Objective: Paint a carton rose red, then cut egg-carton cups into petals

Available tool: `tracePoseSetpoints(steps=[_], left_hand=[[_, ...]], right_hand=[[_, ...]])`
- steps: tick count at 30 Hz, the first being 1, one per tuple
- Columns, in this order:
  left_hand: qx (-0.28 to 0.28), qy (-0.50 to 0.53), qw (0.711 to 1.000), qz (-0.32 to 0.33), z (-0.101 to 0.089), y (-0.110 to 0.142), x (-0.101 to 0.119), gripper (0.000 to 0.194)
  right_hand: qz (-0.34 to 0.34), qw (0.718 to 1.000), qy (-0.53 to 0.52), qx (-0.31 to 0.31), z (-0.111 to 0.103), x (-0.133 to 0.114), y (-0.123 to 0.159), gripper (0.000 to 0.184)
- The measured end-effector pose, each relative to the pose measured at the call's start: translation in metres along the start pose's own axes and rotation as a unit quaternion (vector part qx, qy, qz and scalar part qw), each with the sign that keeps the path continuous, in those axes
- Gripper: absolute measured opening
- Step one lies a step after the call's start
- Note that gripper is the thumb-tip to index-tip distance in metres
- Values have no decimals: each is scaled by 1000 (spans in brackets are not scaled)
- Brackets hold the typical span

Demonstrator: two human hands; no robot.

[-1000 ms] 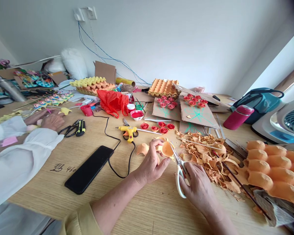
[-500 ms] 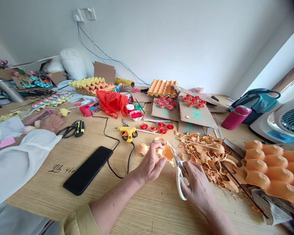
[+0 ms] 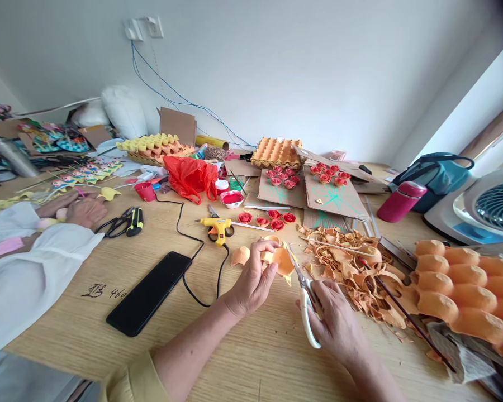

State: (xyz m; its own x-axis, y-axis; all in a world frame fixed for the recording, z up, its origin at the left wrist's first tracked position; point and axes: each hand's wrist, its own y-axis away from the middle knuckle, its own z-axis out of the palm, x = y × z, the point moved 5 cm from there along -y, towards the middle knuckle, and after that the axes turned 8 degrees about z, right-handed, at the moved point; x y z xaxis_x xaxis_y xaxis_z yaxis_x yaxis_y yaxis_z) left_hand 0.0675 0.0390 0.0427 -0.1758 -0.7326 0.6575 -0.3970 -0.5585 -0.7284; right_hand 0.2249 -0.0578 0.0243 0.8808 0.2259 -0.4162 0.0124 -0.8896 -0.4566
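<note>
My left hand [image 3: 256,273] pinches an orange egg-carton cup [image 3: 283,261], its hollow side showing and its edge jagged. In my right hand [image 3: 337,315] is a pair of white-handled scissors [image 3: 305,307], with the blades against the right edge of that cup. Beyond my left hand lies another cut cup piece [image 3: 240,255]. A heap of orange carton scraps [image 3: 356,273] spreads to the right of the scissors. Red-painted paper roses [image 3: 276,224] rest on the table past my hands.
Nearby are a yellow glue gun [image 3: 218,228] with its black cord, a black phone [image 3: 148,293], red paint in a bowl [image 3: 232,199] and a stacked orange egg tray [image 3: 461,285]. A co-worker's hand [image 3: 86,211] is at the left.
The view has shifted slightly. The scissor blades still touch the cup's right edge, and both hands keep their hold with little movement.
</note>
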Motion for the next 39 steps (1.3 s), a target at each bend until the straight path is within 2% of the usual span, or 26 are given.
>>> tracePoseSetpoints(steps=[6, 11, 17, 20, 23, 26, 39], left_hand=[[31, 21, 999, -19, -3, -4, 4, 25], [16, 1, 998, -54, -3, -6, 6, 27], [32, 4, 992, -124, -4, -4, 0, 28], [8, -6, 995, -98, -4, -5, 0, 28], [-39, -28, 997, -61, -1, -6, 3, 25], [-66, -42, 995, -55, 0, -7, 5, 24], [-23, -6, 995, -95, -3, -5, 0, 28]], right_hand=[[8, 1000, 4, 7, 1, 0, 0, 29], [42, 999, -2, -8, 5, 8, -1, 24], [58, 998, -13, -30, 7, 9, -1, 23], [65, 997, -18, -34, 7, 8, -1, 24], [66, 997, -11, -44, 9, 9, -1, 23], [59, 997, -5, -48, 9, 9, -1, 23], [32, 999, -7, -34, 5, 7, 0, 28]])
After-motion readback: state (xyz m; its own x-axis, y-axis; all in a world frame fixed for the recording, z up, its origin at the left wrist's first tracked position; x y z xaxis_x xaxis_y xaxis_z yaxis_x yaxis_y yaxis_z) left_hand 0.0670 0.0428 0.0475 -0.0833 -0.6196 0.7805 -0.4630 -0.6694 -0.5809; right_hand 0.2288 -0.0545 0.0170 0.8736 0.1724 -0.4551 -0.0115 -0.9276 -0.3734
